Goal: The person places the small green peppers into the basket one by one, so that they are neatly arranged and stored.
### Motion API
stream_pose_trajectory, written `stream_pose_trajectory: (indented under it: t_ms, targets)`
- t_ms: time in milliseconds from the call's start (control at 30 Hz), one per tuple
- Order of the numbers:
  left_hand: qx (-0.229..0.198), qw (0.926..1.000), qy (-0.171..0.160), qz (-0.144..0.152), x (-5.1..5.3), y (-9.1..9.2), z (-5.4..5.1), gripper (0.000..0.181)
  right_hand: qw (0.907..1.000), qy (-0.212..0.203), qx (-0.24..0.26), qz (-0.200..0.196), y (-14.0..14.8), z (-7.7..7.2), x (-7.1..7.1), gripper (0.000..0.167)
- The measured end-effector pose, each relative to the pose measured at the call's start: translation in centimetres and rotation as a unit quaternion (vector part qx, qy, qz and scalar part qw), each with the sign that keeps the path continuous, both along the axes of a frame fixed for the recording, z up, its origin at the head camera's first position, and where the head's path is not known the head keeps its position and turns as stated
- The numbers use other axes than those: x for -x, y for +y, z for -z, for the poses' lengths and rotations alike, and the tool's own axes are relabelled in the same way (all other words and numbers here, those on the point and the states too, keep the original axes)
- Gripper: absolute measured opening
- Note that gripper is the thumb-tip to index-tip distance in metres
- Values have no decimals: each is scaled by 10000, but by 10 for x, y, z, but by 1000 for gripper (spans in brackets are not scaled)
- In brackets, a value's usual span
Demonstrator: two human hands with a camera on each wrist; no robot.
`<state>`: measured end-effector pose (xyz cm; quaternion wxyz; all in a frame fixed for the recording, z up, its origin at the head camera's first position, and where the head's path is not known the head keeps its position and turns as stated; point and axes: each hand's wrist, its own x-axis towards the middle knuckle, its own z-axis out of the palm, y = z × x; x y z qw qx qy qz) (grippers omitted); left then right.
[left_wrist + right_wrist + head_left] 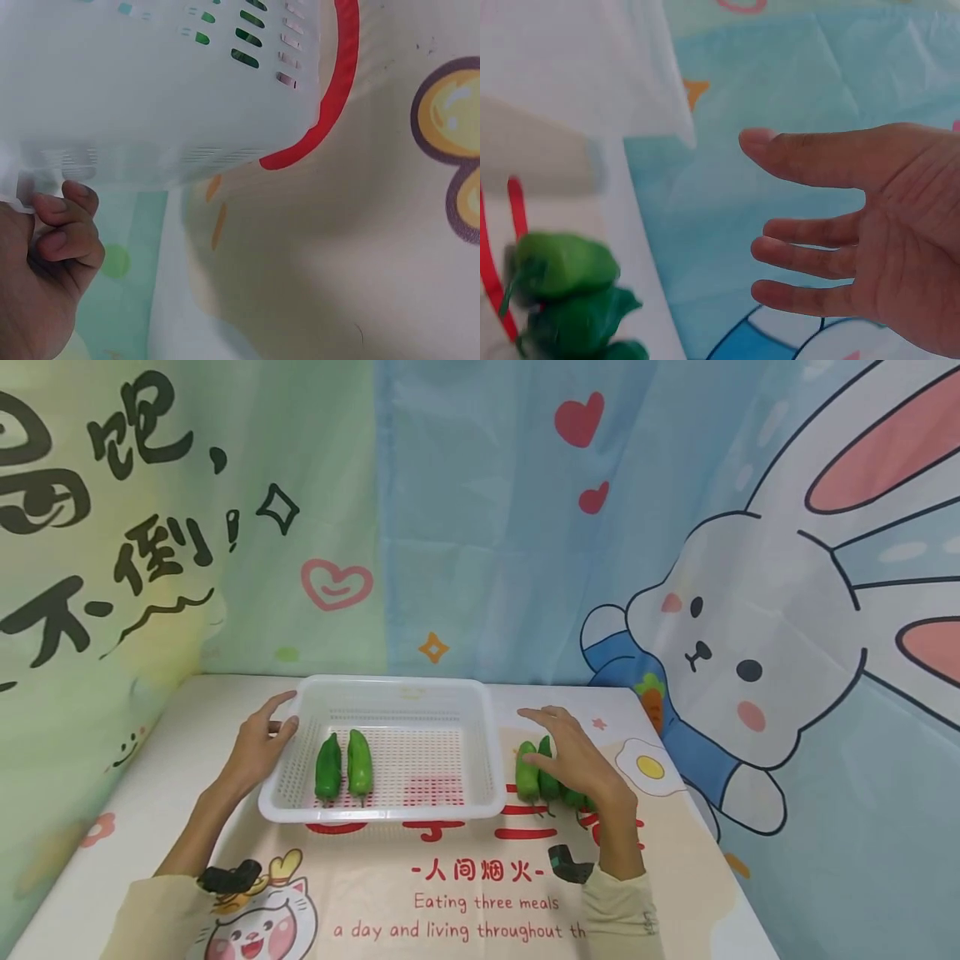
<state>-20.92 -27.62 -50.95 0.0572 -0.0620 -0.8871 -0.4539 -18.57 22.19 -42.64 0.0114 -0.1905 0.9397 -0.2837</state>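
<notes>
A white plastic basket (pixel 483 760) stands on the table with two green peppers (pixel 360 764) lying side by side in its left half. My left hand (pixel 258 745) grips the basket's left rim; in the left wrist view its curled fingers (pixel 79 232) show beneath the rim. To the right of the basket, several more green peppers (pixel 527 772) lie in a row on the tablecloth. Over them hovers my right hand (pixel 577 756), its fingers and thumb spread apart. The right wrist view shows that hand's palm with nothing in it, the peppers (pixel 566 266) off to the lower left.
A printed tablecloth (pixel 480 877) with red lettering covers the table. Behind the table hangs a fabric backdrop (pixel 465 527) with a cartoon rabbit. Dark straps (pixel 228 877) sit at both wrists.
</notes>
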Motion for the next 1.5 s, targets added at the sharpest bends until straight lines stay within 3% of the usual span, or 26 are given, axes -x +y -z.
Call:
stream_pose_trajectory:
  t_ms: [667, 1500]
  targets:
    - [44, 10000, -41, -15, 2, 1, 1, 58, 9950, -64, -562, 829, 58, 35, 1, 61]
    - [83, 10000, 52, -7, 1, 2, 1, 57, 9928, -513, -751, 782, 88, 77, -1, 50]
